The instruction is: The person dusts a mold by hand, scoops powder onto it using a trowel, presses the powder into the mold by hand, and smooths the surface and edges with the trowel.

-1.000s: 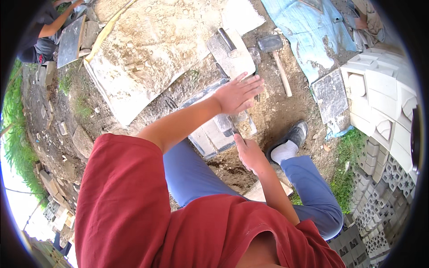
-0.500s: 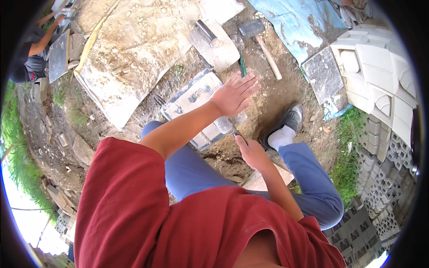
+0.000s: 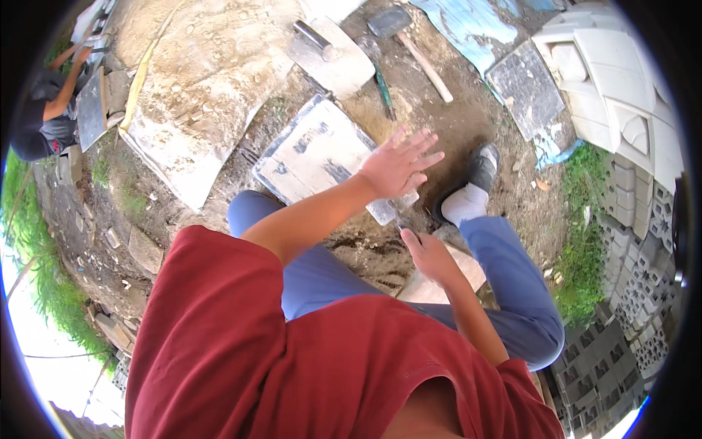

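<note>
My left hand [image 3: 401,167], fingers spread and palm down, hangs over the right edge of a flat, whitish, dust-covered board [image 3: 311,139] with dark patches. Nothing shows in its fingers. Below and right of it, my right hand [image 3: 433,257] is closed around the handle of a small trowel. The flat pale blade of the trowel [image 3: 382,211] points up and left, beside the board's lower right corner, just under my left hand. My left wrist and forearm hide part of the board. Whether my left hand touches the board or blade, I cannot tell.
A hammer [image 3: 417,51], a green-handled tool [image 3: 382,89] and a large trowel [image 3: 329,55] lie beyond the board. Sandy rubble covers a sheet [image 3: 175,157] at upper left. Pale moulded blocks [image 3: 607,80] are stacked at right. Another person [image 3: 55,110] crouches at far left.
My left hand has shifted right and slightly toward me, fingers still spread. My right hand has moved slightly right and toward me with the trowel. The view has shifted, showing more of the board.
</note>
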Motion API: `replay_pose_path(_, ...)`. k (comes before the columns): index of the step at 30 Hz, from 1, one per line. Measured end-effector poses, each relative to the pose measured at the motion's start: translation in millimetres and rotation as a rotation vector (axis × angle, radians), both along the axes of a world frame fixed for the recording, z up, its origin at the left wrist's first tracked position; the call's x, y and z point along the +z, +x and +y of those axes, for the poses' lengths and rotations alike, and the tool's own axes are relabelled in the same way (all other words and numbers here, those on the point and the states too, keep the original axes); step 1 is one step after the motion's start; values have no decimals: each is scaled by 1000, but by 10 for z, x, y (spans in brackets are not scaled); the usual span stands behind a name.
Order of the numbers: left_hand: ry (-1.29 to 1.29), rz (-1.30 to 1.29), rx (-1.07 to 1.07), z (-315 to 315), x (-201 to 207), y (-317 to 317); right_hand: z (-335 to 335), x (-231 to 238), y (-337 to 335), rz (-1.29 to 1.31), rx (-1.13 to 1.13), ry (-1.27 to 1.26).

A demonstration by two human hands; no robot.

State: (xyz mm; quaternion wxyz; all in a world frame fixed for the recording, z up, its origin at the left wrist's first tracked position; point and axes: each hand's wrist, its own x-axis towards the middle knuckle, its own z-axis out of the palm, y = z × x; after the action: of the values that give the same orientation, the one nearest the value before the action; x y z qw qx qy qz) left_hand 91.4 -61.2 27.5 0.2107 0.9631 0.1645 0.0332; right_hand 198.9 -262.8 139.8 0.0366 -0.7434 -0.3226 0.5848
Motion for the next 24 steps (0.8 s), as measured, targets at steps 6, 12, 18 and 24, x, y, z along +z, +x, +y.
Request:
replay_pose_path(6,-68,-41,-16,-362,-25,154,-186,183,68,-15,-8,-149)
replay_pose_path(12,-70,-196,-69,-660,57,304,-450,294,142,-32,-81,-156)
replay_pose_path(18,-350,-195,-277,-1568,-219,368,-1209,251,84,-146,-18,-243)
replay_pose_path(24,-57,-181,-180,-808,217,295,-664,485,-25,-94,-136,-178)
